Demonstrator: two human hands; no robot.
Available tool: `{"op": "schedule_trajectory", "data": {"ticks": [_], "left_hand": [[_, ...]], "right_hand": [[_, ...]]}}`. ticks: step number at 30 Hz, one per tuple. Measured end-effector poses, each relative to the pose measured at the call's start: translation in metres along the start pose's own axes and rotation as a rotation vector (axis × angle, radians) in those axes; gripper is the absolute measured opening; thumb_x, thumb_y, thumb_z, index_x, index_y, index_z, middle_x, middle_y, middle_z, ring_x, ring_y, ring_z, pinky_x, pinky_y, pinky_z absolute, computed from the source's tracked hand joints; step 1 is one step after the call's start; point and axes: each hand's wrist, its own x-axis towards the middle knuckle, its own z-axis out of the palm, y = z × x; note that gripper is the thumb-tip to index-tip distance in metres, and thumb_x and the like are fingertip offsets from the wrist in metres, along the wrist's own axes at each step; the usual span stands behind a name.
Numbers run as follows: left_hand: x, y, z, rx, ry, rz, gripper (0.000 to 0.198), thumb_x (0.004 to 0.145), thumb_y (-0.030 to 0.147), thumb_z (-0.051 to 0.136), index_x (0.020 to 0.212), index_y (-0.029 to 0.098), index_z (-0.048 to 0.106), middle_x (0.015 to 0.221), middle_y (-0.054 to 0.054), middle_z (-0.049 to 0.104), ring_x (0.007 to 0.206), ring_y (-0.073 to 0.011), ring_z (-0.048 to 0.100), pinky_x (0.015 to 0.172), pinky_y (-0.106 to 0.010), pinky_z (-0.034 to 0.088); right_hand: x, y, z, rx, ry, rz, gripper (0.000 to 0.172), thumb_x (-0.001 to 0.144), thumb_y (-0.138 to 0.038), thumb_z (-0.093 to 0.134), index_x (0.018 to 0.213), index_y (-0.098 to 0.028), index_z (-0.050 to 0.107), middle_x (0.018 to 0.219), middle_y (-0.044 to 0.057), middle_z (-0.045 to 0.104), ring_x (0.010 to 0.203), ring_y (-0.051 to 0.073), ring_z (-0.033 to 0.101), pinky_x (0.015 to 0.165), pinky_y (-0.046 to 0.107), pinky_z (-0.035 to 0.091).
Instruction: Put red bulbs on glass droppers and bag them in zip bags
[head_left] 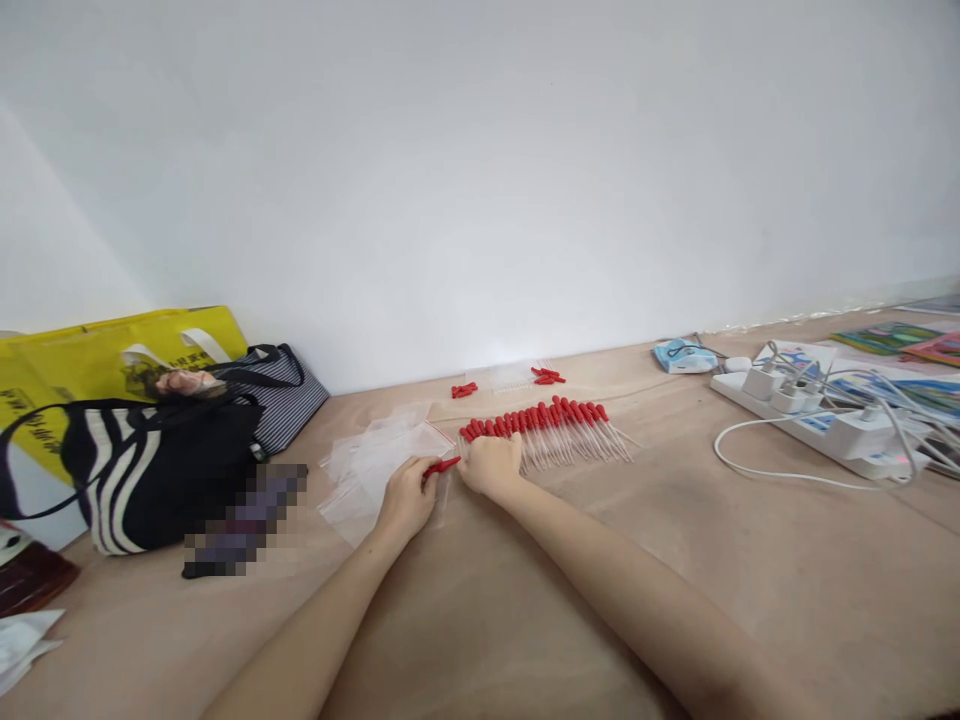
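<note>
A red rubber dropper bulb (442, 466) is pinched between the thumb and fingers of my left hand (407, 497), its narrow end pointing right. My right hand (491, 464) is close beside that end, fingers bent and closed; whatever they hold is too small or hidden to make out. Just behind and right of it lies a row of droppers (559, 435) with red bulbs at the far end and thin clear tubes toward me. My right hand covers part of the row's left end. Clear plastic bags (367, 460) lie in a loose pile under and beyond my left hand.
Small groups of loose red bulbs (464, 390) and a clear bag (506, 376) lie near the wall. At left are a black bag (184, 480), a striped bag (296, 400) and a yellow bag (90, 345). A white power strip (810, 425) with cables and a blue packet (682, 357) occupy the right.
</note>
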Motion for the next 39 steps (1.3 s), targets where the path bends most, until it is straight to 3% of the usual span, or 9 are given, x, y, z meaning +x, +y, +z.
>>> {"op": "schedule_trajectory", "data": {"ticks": [7, 10, 12, 16, 20, 23, 27, 31, 39], "left_hand": [[-0.001, -0.002, 0.001, -0.020, 0.028, -0.009, 0.021, 0.072, 0.010, 0.045, 0.084, 0.016, 0.061, 0.084, -0.006, 0.065, 0.077, -0.0180, 0.062, 0.068, -0.029, 0.050], [-0.001, -0.005, -0.001, -0.004, 0.069, -0.038, 0.024, 0.073, 0.011, 0.043, 0.090, 0.016, 0.060, 0.088, -0.007, 0.065, 0.080, -0.0196, 0.061, 0.070, -0.032, 0.050], [-0.002, -0.004, -0.003, 0.009, 0.114, -0.063, 0.027, 0.075, 0.011, 0.041, 0.096, 0.016, 0.057, 0.091, -0.009, 0.064, 0.083, -0.0209, 0.061, 0.073, -0.034, 0.049], [-0.007, 0.015, -0.008, -0.082, 0.151, -0.025, 0.027, 0.079, 0.014, 0.039, 0.103, 0.016, 0.053, 0.096, -0.009, 0.063, 0.086, -0.0201, 0.060, 0.076, -0.035, 0.048], [-0.019, 0.046, -0.008, -0.275, -0.057, 0.174, 0.025, 0.081, 0.016, 0.042, 0.103, 0.017, 0.053, 0.095, -0.006, 0.064, 0.087, -0.0169, 0.060, 0.077, -0.032, 0.048], [-0.026, 0.063, -0.008, -0.328, -0.169, 0.235, 0.023, 0.080, 0.014, 0.043, 0.098, 0.019, 0.056, 0.092, -0.004, 0.065, 0.084, -0.0156, 0.060, 0.075, -0.030, 0.049], [-0.029, 0.071, -0.011, -0.333, -0.201, 0.231, 0.022, 0.078, 0.013, 0.044, 0.095, 0.018, 0.058, 0.089, -0.004, 0.065, 0.081, -0.0161, 0.060, 0.074, -0.031, 0.049], [-0.027, 0.072, -0.012, -0.305, -0.220, 0.264, 0.023, 0.075, 0.019, 0.053, 0.097, 0.016, 0.060, 0.098, -0.007, 0.061, 0.087, -0.0182, 0.058, 0.077, -0.032, 0.048], [-0.024, 0.071, 0.000, -0.290, -0.234, 0.199, 0.018, 0.083, 0.020, 0.043, 0.080, 0.017, 0.060, 0.082, -0.003, 0.061, 0.078, -0.0160, 0.056, 0.072, -0.030, 0.045]], "right_hand": [[0.000, -0.003, -0.003, 0.019, -0.023, 0.022, 0.026, 0.074, -0.031, 0.048, 0.082, -0.012, 0.063, 0.083, 0.014, 0.066, 0.078, 0.023, 0.060, 0.080, 0.039, 0.027], [-0.008, 0.007, -0.010, 0.025, -0.003, -0.013, 0.026, 0.077, -0.030, 0.045, 0.080, -0.013, 0.064, 0.082, 0.012, 0.066, 0.078, 0.022, 0.059, 0.077, 0.036, 0.029], [-0.018, 0.024, -0.014, 0.040, 0.014, -0.083, 0.024, 0.078, -0.031, 0.046, 0.075, -0.015, 0.064, 0.081, 0.009, 0.066, 0.079, 0.020, 0.058, 0.073, 0.032, 0.032], [-0.039, 0.081, -0.020, 0.146, 0.081, -0.395, 0.019, 0.076, -0.030, 0.055, 0.063, -0.018, 0.063, 0.064, 0.003, 0.063, 0.068, 0.016, 0.054, 0.063, 0.026, 0.034], [-0.053, 0.136, -0.025, 0.234, 0.114, -0.537, 0.024, 0.078, -0.035, 0.054, 0.063, -0.020, 0.065, 0.061, 0.002, 0.059, 0.064, 0.014, 0.050, 0.062, 0.025, 0.036], [-0.058, 0.157, -0.030, 0.259, 0.088, -0.552, 0.025, 0.077, -0.039, 0.054, 0.063, -0.022, 0.067, 0.058, 0.001, 0.056, 0.064, 0.014, 0.048, 0.061, 0.026, 0.037], [-0.060, 0.160, -0.034, 0.340, 0.037, -0.505, 0.021, 0.070, -0.041, 0.061, 0.072, -0.021, 0.066, 0.062, 0.001, 0.055, 0.066, 0.014, 0.049, 0.061, 0.025, 0.038], [-0.061, 0.152, -0.031, 0.403, 0.022, -0.480, 0.028, 0.063, -0.041, 0.067, 0.078, -0.018, 0.061, 0.072, 0.002, 0.056, 0.071, 0.014, 0.050, 0.063, 0.025, 0.039], [-0.060, 0.136, -0.021, 0.370, 0.008, -0.391, 0.014, 0.073, -0.027, 0.058, 0.064, -0.017, 0.053, 0.070, 0.001, 0.057, 0.069, 0.014, 0.050, 0.064, 0.026, 0.036]]}}
